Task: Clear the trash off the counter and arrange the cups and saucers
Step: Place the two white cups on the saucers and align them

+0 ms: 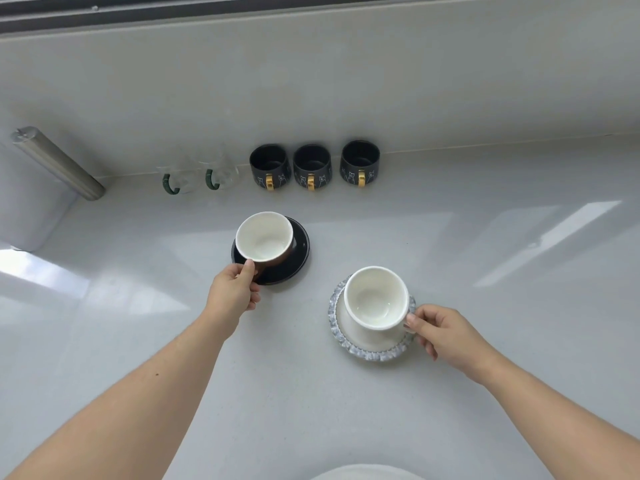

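Pale grey glossy desk (450, 271), one, carrying all items listed, with a matching grey upstand along its far edge. Brushed-metal cylinder (57, 162), one, at the far left by the upstand, leaning in the wide-angle view. Round black glazed saucer (298, 251), one, centre of the desk; on it a brown-sided cup with white interior (265, 237), upright and empty. Round white saucer with a ruffled grey-blue rim (374, 351), one, nearer and to the right of the black one, well apart from it; on it a white ceramic cup (375, 297), upright and empty. Left hand (233, 291), fingers closed on the near side of the brown cup, thumb at the rim. Right hand (446, 332), fingers pinched on the right side of the white cup, where its handle is hidden. Dark mugs with white line drawings and gold handles (311, 166), three, in a row against the upstand, handles facing the viewer. Clear glass cups with green handles (197, 176), two, just left of the dark mugs in the same row.
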